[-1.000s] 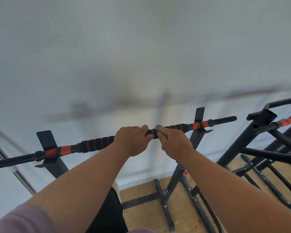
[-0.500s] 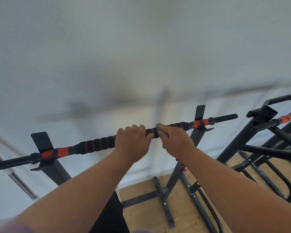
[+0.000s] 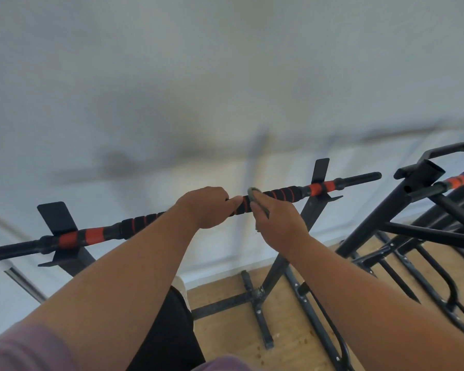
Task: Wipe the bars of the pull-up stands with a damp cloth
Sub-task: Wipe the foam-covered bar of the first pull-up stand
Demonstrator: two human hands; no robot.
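At frame centre, mid-wipe on near bar (image 3: 142, 223): left hand (image 3: 204, 207) clamped round it, right hand (image 3: 277, 220) pinching grey cloth (image 3: 252, 195) against foam. Right of frame, second stand's bar (image 3: 456, 180) seemingly still to wipe.

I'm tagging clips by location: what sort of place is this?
Probably a home gym or small workout room. A pull-up bar with foam grips rests on a black stand, a second stand is beside it, and there is a wooden floor and a plain white wall.
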